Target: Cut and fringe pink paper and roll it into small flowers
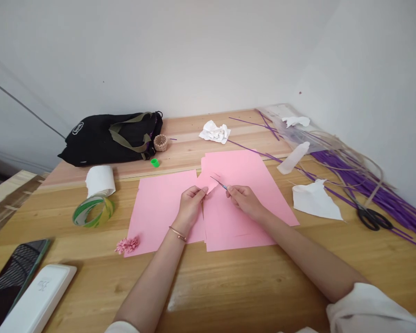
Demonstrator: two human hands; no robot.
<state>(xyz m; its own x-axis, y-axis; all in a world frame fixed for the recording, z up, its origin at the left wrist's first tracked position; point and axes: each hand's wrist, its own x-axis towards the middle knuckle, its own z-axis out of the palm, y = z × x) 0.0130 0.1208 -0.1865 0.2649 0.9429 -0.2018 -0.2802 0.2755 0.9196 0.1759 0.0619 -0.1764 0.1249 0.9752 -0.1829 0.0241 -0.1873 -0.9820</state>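
Note:
My left hand (191, 203) pinches a small piece of pink paper (204, 181) between thumb and fingers. Closed around small scissors (222, 184), my right hand (243, 200) points their thin metal blades left, at the edge of that piece; the handles are hidden in my fingers. Both hands are over large pink sheets: a left pink sheet (159, 203) and a right stack of pink sheets (242, 222). On the left sheet's near corner lies a cluster of small pink paper curls or petals (127, 244).
At the back left are a black bag (93, 138), a small woven basket (161, 142) and a green cap (155, 163). A paper roll (100, 180), tape roll (93, 212), phone (14, 273) and white power bank (39, 296) lie left. Black-handled scissors (372, 218) and purple strips (367, 189) lie right.

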